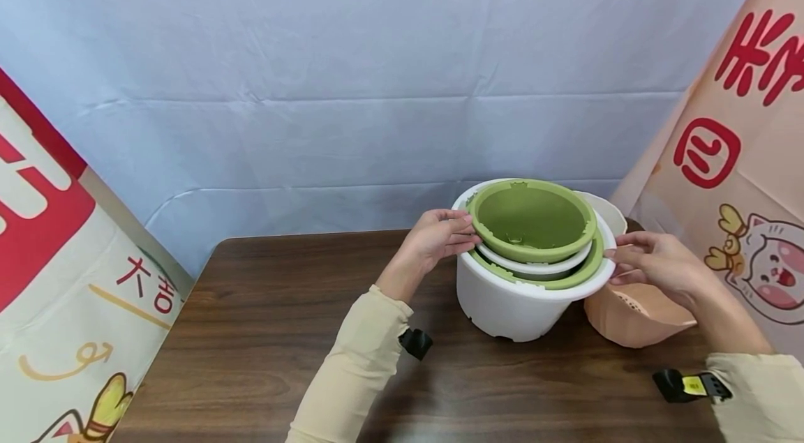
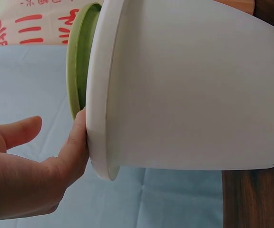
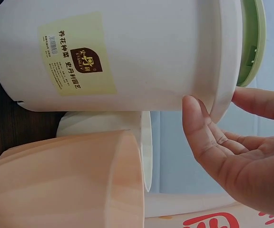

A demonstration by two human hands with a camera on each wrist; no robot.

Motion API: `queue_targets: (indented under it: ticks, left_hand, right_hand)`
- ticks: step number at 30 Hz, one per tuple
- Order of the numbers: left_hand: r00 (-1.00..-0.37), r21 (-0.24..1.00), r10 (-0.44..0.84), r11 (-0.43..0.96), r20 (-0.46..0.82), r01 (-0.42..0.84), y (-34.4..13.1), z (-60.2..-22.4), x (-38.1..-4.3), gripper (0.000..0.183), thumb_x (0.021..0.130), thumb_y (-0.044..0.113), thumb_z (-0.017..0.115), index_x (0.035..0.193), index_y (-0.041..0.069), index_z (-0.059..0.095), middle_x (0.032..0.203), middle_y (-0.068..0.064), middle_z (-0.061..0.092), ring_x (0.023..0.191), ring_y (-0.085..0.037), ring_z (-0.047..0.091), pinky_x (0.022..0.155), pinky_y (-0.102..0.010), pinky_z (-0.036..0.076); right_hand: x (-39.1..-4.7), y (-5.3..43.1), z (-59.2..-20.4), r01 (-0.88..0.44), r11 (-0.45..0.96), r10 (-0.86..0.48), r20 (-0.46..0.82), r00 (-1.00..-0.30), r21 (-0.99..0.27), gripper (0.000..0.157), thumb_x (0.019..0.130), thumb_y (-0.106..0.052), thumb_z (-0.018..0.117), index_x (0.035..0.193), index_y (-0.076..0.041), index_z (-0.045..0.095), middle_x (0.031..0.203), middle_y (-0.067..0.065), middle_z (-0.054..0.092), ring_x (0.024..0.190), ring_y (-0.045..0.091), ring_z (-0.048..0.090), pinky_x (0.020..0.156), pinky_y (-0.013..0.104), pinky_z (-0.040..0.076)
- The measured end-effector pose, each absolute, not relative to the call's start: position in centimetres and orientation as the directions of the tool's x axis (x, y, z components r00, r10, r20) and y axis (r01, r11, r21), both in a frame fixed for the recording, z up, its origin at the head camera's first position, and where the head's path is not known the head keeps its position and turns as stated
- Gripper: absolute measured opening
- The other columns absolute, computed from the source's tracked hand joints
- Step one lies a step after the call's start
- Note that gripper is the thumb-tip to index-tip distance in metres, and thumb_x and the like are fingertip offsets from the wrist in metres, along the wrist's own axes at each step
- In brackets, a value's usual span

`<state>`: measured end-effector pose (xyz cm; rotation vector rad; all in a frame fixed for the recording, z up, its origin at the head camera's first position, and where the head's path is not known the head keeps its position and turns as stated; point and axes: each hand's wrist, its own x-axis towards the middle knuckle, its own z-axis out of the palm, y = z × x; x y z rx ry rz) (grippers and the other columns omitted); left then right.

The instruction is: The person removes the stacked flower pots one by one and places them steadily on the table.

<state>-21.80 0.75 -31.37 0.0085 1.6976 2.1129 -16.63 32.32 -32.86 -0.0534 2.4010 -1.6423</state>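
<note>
Fingers of the left hand [image 1: 436,237] lay fairly straight against the rim of a big white flowerpot [image 1: 502,296], thumb lifted clear of it. On the far side, the right hand [image 1: 659,268] pinched that same rim, one digit over the lip and another under its overhang. From where I stood, the left looked the weaker side: with so little wrapped round the slick lip, it could slip and let the pot tip.

Inside were nested a wide green pot [image 1: 559,284], then a smaller white pot [image 1: 545,270], and topmost a green pot [image 1: 534,213] riding well above the others. Their rims sat unevenly, so I reckoned a jolt might slide that upper one out, or wedge the stack crooked.

All looked like smooth, matt plastic, round and tapering; the outer wall bore a pale yellow label [image 3: 77,54] and had small notches at its foot. Just right stood a peach pot [image 1: 622,321] with broad facets and a swooping lip, with a cream pot [image 1: 606,209] behind; a knock from the right wrist seemed possible. The nest stood toward the right of the dark wood-grained table [image 1: 283,324], before a creased pale-blue cloth [image 1: 314,45].
</note>
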Motion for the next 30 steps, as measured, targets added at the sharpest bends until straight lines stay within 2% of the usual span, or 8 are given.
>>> queue_targets:
  ticks: [8, 15, 22, 30]
  left_hand:
    - [-0.898, 0.935, 0.341, -0.121, -0.277, -0.334, 0.95, -31.29, -22.13, 0.023, 0.091, -0.001, 0.052, 0.111, -0.011, 0.054, 0.09, -0.015, 0.061, 0.094, -0.031, 0.062, 0.081, -0.031, 0.051]
    - [-0.895, 0.938, 0.341, -0.087, -0.288, -0.335, 1.2, -31.0, -22.06, 0.021, 0.091, -0.001, 0.053, 0.109, -0.011, 0.053, 0.085, -0.013, 0.06, 0.076, -0.021, 0.063, 0.078, -0.028, 0.052]
    - [-0.894, 0.937, 0.34, -0.088, -0.291, -0.339, 1.26, -30.57, -21.82, 0.023, 0.091, 0.002, 0.054, 0.109, -0.013, 0.052, 0.084, -0.014, 0.06, 0.082, -0.025, 0.063, 0.08, -0.03, 0.051]
    - [-0.894, 0.939, 0.337, -0.074, -0.295, -0.337, 1.46, -30.72, -21.87, 0.023, 0.09, 0.001, 0.055, 0.107, -0.014, 0.053, 0.082, -0.013, 0.06, 0.081, -0.024, 0.063, 0.079, -0.029, 0.051]
  right_hand:
    - [-16.61, 32.32, -32.78, 0.102, 0.373, -0.159, -0.172, -0.972, -0.922, 0.047, 0.095, -0.006, 0.046, 0.121, 0.023, 0.021, 0.085, 0.008, 0.059, 0.071, 0.018, 0.064, 0.069, 0.034, 0.054]
    - [-16.56, 32.32, -32.74, 0.105, 0.376, -0.16, -0.176, -0.971, -0.921, 0.047, 0.095, -0.006, 0.047, 0.121, 0.023, 0.022, 0.086, 0.008, 0.059, 0.071, 0.017, 0.064, 0.068, 0.033, 0.054]
    - [-16.48, 32.23, -32.61, 0.107, 0.385, -0.157, -0.179, -0.971, -0.917, 0.047, 0.095, -0.007, 0.047, 0.121, 0.024, 0.023, 0.084, 0.007, 0.06, 0.07, 0.016, 0.064, 0.068, 0.033, 0.054]
    - [-16.51, 32.27, -32.66, 0.104, 0.381, -0.161, -0.177, -0.971, -0.919, 0.047, 0.095, -0.006, 0.047, 0.121, 0.024, 0.023, 0.085, 0.008, 0.06, 0.071, 0.016, 0.064, 0.068, 0.033, 0.054]
